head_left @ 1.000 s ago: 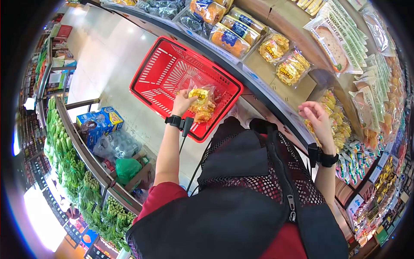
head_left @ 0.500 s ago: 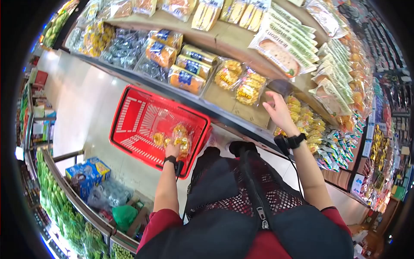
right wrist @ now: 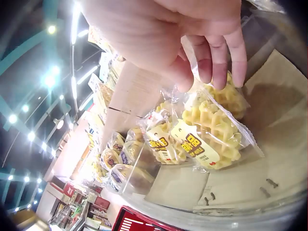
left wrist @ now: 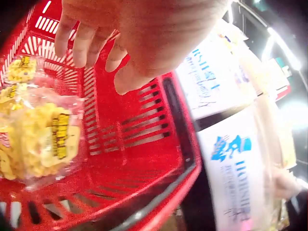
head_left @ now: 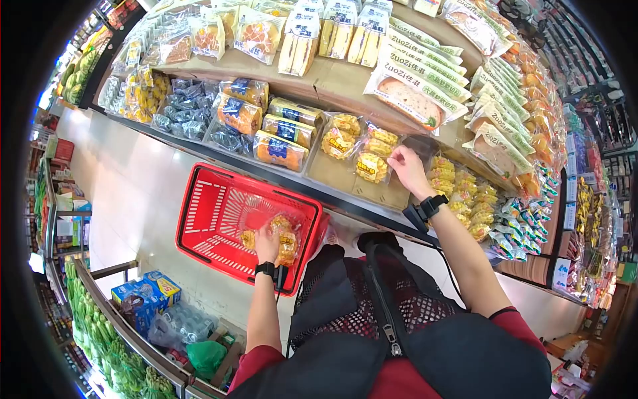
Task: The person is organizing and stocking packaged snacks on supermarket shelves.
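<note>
The right hand (head_left: 409,171) is at the shelf; in the right wrist view its thumb and fingers (right wrist: 219,62) pinch the clear wrapper of a yellow waffle pack (right wrist: 211,132). Another waffle pack (right wrist: 164,139) lies beside it. The left hand (head_left: 267,245) hangs inside the red basket (head_left: 219,251), near bagged waffles (head_left: 286,246). In the left wrist view that hand (left wrist: 130,43) has loosely bent fingers and holds nothing, with the waffle bags (left wrist: 45,139) lying apart from it in the basket (left wrist: 139,166).
Wrapped rolls (head_left: 279,150), sandwiches (head_left: 337,32) and bread packs (head_left: 419,100) fill the shelves around the right hand. More yellow packs (head_left: 468,193) lie to its right. Green vegetables (head_left: 100,326) and a blue box (head_left: 146,299) are at lower left.
The right hand has moved from above the yellow packs on the right to a waffle pack and now pinches it. The left hand has let go of the waffle bag in the basket.
</note>
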Demonstrator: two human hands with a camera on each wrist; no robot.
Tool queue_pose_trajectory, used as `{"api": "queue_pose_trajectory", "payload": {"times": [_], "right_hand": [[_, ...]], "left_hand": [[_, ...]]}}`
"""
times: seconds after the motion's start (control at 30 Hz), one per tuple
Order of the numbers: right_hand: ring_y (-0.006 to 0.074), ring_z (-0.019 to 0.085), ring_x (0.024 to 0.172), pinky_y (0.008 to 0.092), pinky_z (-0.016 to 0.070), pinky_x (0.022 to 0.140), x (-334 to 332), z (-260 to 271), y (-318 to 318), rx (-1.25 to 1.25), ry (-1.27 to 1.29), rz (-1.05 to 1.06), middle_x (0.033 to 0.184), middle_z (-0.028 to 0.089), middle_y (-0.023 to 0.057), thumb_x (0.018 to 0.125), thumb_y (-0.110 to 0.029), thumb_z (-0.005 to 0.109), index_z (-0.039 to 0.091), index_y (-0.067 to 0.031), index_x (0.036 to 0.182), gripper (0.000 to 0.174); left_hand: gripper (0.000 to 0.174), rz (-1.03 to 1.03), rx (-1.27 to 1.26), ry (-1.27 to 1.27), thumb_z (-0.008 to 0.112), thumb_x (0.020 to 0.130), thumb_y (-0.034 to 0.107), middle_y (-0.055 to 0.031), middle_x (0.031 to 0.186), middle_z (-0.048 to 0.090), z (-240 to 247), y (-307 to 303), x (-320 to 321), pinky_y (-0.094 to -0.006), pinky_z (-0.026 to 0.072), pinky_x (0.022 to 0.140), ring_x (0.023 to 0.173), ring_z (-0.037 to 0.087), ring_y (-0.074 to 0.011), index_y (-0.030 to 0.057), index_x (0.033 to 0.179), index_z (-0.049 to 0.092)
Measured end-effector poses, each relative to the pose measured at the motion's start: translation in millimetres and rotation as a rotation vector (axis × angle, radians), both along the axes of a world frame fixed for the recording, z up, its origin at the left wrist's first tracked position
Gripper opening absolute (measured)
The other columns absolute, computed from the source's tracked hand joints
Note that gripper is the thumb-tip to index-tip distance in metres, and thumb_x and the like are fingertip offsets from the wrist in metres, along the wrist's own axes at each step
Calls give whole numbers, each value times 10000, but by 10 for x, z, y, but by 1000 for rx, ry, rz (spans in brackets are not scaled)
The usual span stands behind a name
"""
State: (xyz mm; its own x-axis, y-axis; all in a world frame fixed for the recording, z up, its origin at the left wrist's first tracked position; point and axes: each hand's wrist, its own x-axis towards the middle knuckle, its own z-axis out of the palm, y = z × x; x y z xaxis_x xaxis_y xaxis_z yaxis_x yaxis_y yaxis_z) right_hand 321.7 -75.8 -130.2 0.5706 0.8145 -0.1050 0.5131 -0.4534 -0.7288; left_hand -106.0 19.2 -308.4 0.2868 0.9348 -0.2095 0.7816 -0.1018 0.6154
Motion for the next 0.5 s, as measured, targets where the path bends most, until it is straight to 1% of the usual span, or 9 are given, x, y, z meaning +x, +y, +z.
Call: {"api": "queue_pose_trajectory", "payload": {"times": [0.07,0.1,0.13,0.2,0.23,0.3,0.33,0.47,0.5], "right_hand": [[206,604,798,320,475,709,-99,131,-94,149,-9,17,872,610,104,858,-120,621,517,-31,923,152],[185,606,831,316,487,731,-103,128,-160,138,258,-26,924,607,84,887,-123,602,511,-50,935,126],[185,606,831,316,487,731,-130,177,-225,126,262,-15,924,607,84,887,-123,602,511,-50,935,126],[189,608,860,350,505,782,-200,420,-360,279,751,-162,966,606,67,921,-141,564,502,-74,957,98],[189,608,860,350,505,782,-226,551,-427,256,754,-153,966,606,67,921,-141,564,502,-74,957,98],[189,609,906,390,512,823,-292,791,-505,346,1214,-49,975,604,59,945,-151,525,485,-90,983,82],[189,609,906,390,512,823,-349,852,-519,326,1226,-46,975,604,59,945,-151,525,485,-90,983,82],[191,599,992,389,505,843,-531,955,-527,276,1354,11,1093,610,104,955,-171,509,477,-87,989,96],[194,597,1003,385,504,845,-575,974,-515,251,1336,59,1112,607,113,956,-167,508,476,-85,987,93]], "left_hand": [[418,-16,84,0,664,823,217,-188,1093,589,394,46,181,-411,465,869,1063,549,-339,28,1180,556],[396,25,25,-173,641,853,209,-179,1124,594,600,67,290,-373,464,887,1041,575,-295,23,1190,549],[373,69,-34,-346,617,884,201,-170,1155,599,800,79,406,-335,463,904,1019,600,-250,17,1200,543],[325,91,-175,-624,566,923,149,-134,1166,606,1173,80,673,-313,461,900,1016,598,-190,6,1214,536],[322,57,-236,-722,548,937,160,-129,1166,605,1377,63,806,-308,461,899,1018,595,-184,3,1217,536],[344,-20,-401,-872,518,959,209,-114,1156,610,1798,31,1024,-298,456,901,1042,584,-181,-3,1229,527],[370,-67,-507,-921,507,968,248,-106,1146,616,1970,12,1102,-293,451,905,1063,576,-184,-6,1237,517],[526,-300,-982,-1154,388,987,414,-102,1271,538,2219,-70,1303,-330,418,947,1123,528,-182,13,1321,452],[635,-357,-992,-1119,339,976,496,-127,1333,478,2309,-114,1329,-355,397,981,1204,470,-209,-18,1343,404]]}}
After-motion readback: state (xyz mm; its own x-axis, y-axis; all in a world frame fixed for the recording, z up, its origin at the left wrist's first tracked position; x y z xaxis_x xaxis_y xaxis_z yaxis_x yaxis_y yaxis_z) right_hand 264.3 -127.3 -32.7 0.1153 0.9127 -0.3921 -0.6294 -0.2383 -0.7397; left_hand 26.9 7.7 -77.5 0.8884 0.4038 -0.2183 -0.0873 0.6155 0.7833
